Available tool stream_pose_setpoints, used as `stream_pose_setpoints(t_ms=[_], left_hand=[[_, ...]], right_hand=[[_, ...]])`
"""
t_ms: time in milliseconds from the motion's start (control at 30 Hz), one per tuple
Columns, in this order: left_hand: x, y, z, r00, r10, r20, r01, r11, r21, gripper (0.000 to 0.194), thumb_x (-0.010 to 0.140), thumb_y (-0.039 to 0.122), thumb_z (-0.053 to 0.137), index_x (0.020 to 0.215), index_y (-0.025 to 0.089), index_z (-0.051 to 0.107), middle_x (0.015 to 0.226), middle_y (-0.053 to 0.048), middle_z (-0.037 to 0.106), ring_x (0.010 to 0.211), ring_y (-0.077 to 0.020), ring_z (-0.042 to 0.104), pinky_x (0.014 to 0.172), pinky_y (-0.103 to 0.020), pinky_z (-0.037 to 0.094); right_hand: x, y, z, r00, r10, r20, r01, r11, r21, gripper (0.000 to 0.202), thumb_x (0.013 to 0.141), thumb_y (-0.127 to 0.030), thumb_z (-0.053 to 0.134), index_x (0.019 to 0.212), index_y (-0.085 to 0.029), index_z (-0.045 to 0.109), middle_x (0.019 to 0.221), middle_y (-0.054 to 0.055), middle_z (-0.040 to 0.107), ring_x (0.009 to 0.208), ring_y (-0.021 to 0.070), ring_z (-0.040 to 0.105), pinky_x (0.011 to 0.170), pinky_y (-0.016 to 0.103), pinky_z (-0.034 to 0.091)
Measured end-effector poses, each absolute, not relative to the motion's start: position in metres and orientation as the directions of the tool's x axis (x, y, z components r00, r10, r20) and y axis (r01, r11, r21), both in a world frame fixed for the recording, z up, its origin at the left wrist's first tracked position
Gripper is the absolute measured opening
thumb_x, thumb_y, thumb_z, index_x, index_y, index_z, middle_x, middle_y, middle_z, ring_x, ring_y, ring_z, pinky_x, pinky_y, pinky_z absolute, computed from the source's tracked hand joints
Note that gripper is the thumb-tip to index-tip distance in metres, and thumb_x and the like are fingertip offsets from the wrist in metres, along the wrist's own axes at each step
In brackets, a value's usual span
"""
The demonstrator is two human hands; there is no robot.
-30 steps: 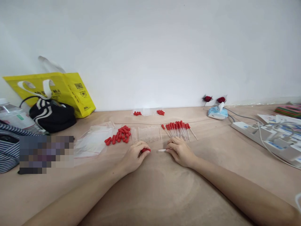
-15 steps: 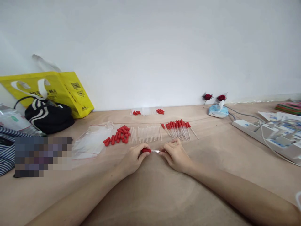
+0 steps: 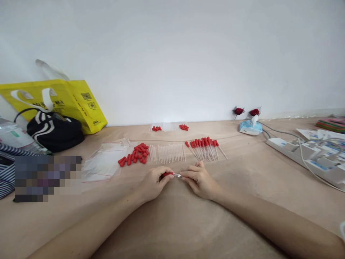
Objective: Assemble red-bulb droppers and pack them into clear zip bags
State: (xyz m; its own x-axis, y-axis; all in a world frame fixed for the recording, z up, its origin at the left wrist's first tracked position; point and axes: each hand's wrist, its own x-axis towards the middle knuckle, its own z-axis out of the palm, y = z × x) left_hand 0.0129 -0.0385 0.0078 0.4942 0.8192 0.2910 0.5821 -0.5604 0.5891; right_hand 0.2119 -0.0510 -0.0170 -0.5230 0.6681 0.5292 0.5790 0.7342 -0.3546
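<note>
Between my two hands, low over the tabletop, is a dropper: a red rubber bulb [image 3: 168, 174] on a clear glass tube [image 3: 177, 175]. My left hand [image 3: 156, 181] pinches the bulb. The fingers of my right hand [image 3: 198, 181] are closed on the tube's other end and hide it. Beyond them lies a row of loose clear glass tubes [image 3: 171, 154]. To its left sits a pile of red rubber bulbs [image 3: 138, 154]. On the right, several droppers with red bulbs fitted [image 3: 205, 145] lie side by side.
Clear zip bags [image 3: 104, 160] lie at left, before a black pouch [image 3: 55, 131] and a yellow bag [image 3: 88, 106]. Small bags with red bulbs [image 3: 184, 127] rest by the wall. A tissue pack [image 3: 250, 127] and a power strip [image 3: 304, 153] with cables stand at right.
My right hand has shifted slightly left along the tube, and less glass shows between my hands. The dropper now tilts a little down to the right. My left hand keeps its pinch.
</note>
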Motion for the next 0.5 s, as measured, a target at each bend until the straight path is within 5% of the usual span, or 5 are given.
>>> stream_pose_setpoints(t_ms=[233, 500], left_hand=[[0.013, -0.0397, 0.0046, 0.542, 0.768, 0.341, 0.601, -0.638, 0.481, 0.013, 0.08, 0.022, 0.048, 0.076, 0.017, 0.059, 0.072, -0.001, 0.064, 0.069, -0.0149, 0.057, 0.065, -0.027, 0.043], [0.011, -0.0404, -0.001, 0.643, 0.629, 0.437, 0.494, -0.777, 0.391, 0.014, 0.083, 0.023, 0.044, 0.077, 0.017, 0.056, 0.071, -0.003, 0.061, 0.07, -0.0152, 0.054, 0.07, -0.029, 0.042]], right_hand=[[0.212, -0.0521, -0.0152, -0.561, 0.628, 0.539, 0.603, 0.756, -0.254, 0.025, 0.084, -0.014, 0.038, 0.087, -0.018, 0.063, 0.073, 0.003, 0.058, 0.065, 0.0129, 0.046, 0.069, 0.032, 0.023], [0.2092, -0.0536, -0.0133, -0.579, 0.606, 0.545, 0.563, 0.781, -0.27, 0.023, 0.084, -0.015, 0.036, 0.086, -0.015, 0.059, 0.071, 0.003, 0.058, 0.064, 0.0129, 0.045, 0.069, 0.031, 0.023]])
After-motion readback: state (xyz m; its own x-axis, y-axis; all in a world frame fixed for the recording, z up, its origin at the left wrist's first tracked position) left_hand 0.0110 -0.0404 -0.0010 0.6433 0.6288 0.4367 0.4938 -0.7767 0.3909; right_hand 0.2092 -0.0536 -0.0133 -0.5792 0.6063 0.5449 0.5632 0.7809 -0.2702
